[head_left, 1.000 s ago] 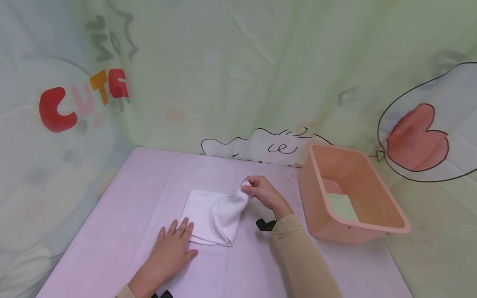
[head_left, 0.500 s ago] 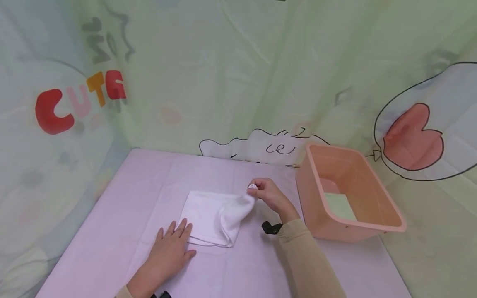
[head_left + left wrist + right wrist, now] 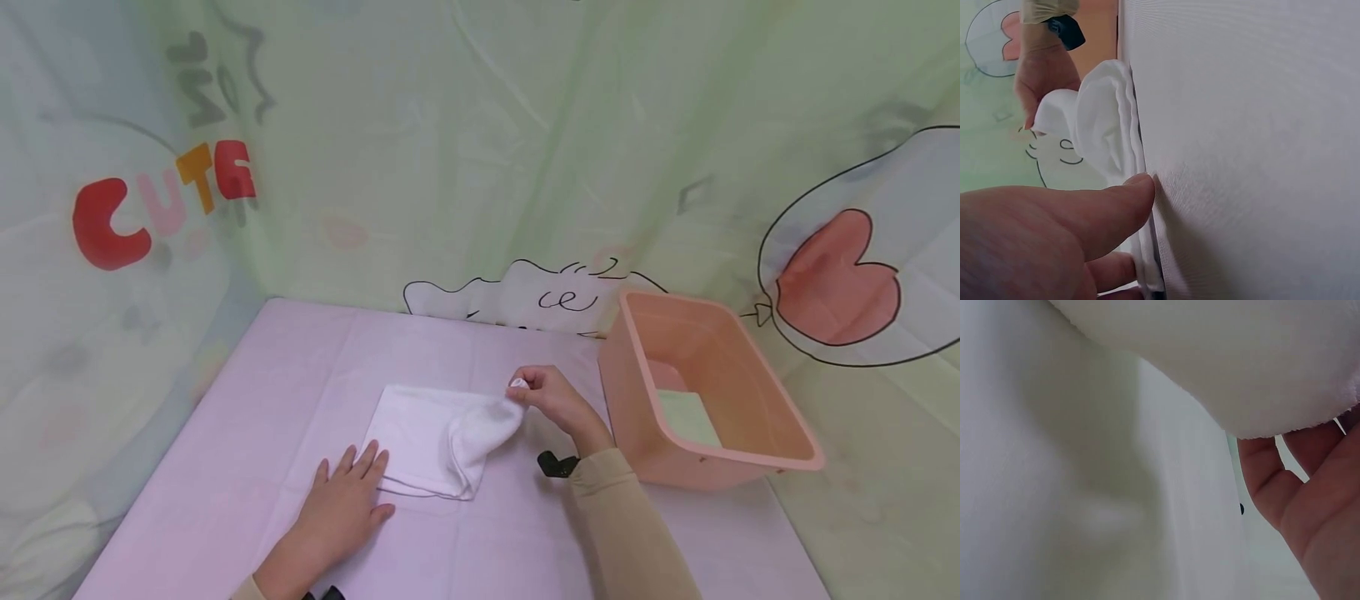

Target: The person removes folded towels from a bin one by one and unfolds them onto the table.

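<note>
A folded white towel [image 3: 416, 425] lies on the table, its right part lifted into a loose curl. My right hand [image 3: 551, 396] pinches the raised corner between thumb and fingers, above the table. In the right wrist view the fingers [image 3: 1260, 465] meet the edge of the hanging cloth [image 3: 1260, 369]. My left hand [image 3: 341, 508] rests with spread, straight fingers on the towel's near left edge. The left wrist view shows the left thumb [image 3: 1110, 209] beside the stacked layers of the towel [image 3: 1107, 122], with the right hand [image 3: 1044, 75] holding the cloth beyond.
A pink plastic bin [image 3: 622, 408] stands at the right of the table [image 3: 315, 358], close to the right forearm. Inside it lies a pale green folded cloth [image 3: 686, 417]. Printed fabric walls [image 3: 465, 167] rise behind and at both sides.
My right hand has moved rightward and slightly toward me, drawing the towel's corner along. The curl has shifted right, baring more of the lower layer. My left hand has stayed in place.
</note>
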`<state>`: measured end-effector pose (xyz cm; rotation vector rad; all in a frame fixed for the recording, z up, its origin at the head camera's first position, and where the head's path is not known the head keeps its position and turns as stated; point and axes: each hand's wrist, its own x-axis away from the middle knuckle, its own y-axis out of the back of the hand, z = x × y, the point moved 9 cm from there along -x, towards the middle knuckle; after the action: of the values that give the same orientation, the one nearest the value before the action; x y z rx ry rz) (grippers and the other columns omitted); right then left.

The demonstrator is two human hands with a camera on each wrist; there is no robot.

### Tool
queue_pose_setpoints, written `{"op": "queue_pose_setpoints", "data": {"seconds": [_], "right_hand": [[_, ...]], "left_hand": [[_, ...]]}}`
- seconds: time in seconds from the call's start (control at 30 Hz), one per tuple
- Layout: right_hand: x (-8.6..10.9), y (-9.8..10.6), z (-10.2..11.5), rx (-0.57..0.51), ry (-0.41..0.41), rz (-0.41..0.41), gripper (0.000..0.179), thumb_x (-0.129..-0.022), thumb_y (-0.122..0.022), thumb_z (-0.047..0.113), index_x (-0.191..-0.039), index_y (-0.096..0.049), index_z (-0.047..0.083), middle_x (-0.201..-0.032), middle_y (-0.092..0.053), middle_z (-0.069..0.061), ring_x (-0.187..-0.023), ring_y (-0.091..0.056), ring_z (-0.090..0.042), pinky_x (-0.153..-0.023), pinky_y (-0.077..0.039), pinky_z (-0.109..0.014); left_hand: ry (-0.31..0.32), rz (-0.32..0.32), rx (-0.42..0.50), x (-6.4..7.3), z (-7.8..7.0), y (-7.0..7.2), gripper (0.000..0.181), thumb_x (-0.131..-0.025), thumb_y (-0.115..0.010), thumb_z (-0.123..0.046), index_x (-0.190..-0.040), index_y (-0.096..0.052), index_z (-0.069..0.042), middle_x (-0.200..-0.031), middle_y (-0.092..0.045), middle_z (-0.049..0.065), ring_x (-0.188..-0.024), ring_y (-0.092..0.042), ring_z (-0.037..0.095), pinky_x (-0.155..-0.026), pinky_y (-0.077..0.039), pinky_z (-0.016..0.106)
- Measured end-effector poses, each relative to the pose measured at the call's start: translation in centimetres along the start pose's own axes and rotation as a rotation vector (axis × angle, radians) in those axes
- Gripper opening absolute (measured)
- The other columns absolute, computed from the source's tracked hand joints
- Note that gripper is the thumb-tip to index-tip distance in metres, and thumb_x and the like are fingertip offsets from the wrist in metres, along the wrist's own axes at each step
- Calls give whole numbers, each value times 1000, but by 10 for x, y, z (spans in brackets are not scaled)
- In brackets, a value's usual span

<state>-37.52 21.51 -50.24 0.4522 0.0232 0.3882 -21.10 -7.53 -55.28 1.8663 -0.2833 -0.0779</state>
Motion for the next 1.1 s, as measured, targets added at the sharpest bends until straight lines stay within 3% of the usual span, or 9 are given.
{"op": "queue_pose_setpoints", "data": {"seconds": [0.3,0.5,0.77,0.97,1.1], "right_hand": [[14,2,-6,88,-35,-2,13,-100,-76,9,-95,-71,-3,-80,-60,3,-86,-54,-18,-83,-44,-32],[18,8,-15,142,-67,-63,14,-101,-76,15,-97,-73,2,-83,-63,1,-85,-55,-17,-78,-46,-29],[23,14,-15,112,-59,-112,15,-101,-75,14,-100,-72,-1,-88,-66,-6,-77,-57,-20,-70,-54,-33],[28,14,-24,73,-114,-89,13,-103,-70,11,-104,-74,-1,-100,-71,-11,-91,-60,-21,-74,-58,-32],[31,14,-34,115,-163,-55,13,-101,-72,16,-103,-76,4,-106,-72,-11,-102,-59,-22,-78,-58,-30]], "left_hand": [[5,9,10,2,0,-2,78,-98,-76,-45,-160,-50,-6,-171,-43,18,-158,-37,51,-121,-26,82],[6,2,13,2,0,0,76,-99,-76,-43,-160,-50,-5,-171,-43,18,-158,-37,50,-121,-26,82],[10,6,12,1,0,0,77,-99,-76,-44,-161,-49,-6,-171,-42,18,-159,-36,51,-120,-25,84],[13,6,13,0,2,-2,78,-99,-76,-43,-161,-49,-6,-172,-41,18,-159,-35,50,-120,-24,84],[10,2,10,0,3,-3,78,-99,-76,-43,-161,-48,-7,-172,-41,17,-159,-35,50,-120,-24,84]]}}
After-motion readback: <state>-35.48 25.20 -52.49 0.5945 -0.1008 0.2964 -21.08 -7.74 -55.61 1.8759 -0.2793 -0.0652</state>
